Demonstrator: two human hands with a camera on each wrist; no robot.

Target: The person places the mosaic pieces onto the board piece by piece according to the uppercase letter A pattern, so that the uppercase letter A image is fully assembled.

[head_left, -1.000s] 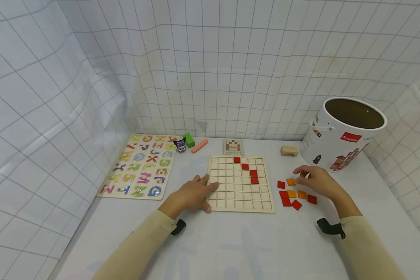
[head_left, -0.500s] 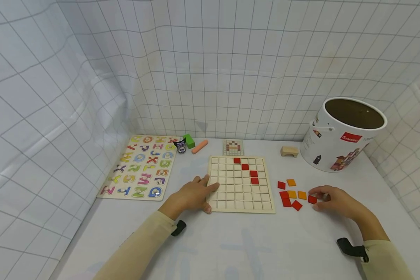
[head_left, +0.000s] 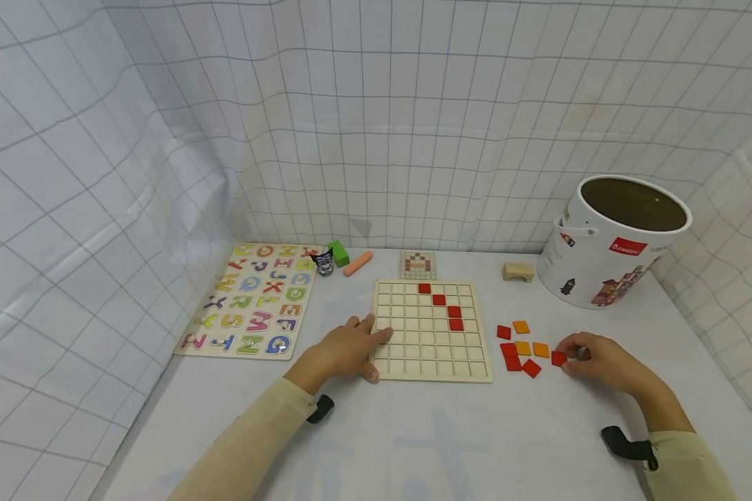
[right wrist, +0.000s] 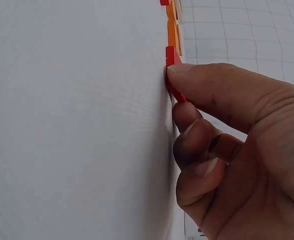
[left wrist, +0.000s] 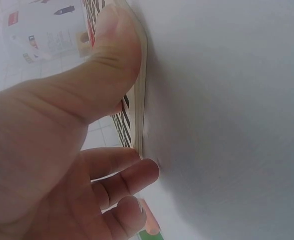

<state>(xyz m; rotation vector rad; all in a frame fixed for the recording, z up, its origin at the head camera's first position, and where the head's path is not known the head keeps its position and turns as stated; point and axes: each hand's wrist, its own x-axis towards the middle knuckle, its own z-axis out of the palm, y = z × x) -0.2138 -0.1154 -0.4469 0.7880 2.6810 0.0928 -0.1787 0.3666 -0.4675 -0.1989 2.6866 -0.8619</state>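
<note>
A pale square grid board lies flat in the middle of the head view, with several red tiles set in its cells. My left hand rests at the board's left side, index finger over the grid; in the left wrist view the thumb presses the board's edge. To the right of the board, my right hand pinches a red square tile at the table surface, thumb on its edge. Beside that hand lie loose orange tiles and red tiles.
A small pattern card stands behind the board. Left of it lie an alphabet puzzle, a small dark figure, a green block and an orange stick. At right are a wooden arch block and a white bucket.
My right hand has moved from near the upper orange tile toward the near right, and its thumb and index finger have closed onto the rightmost red tile. The left hand stays put.
</note>
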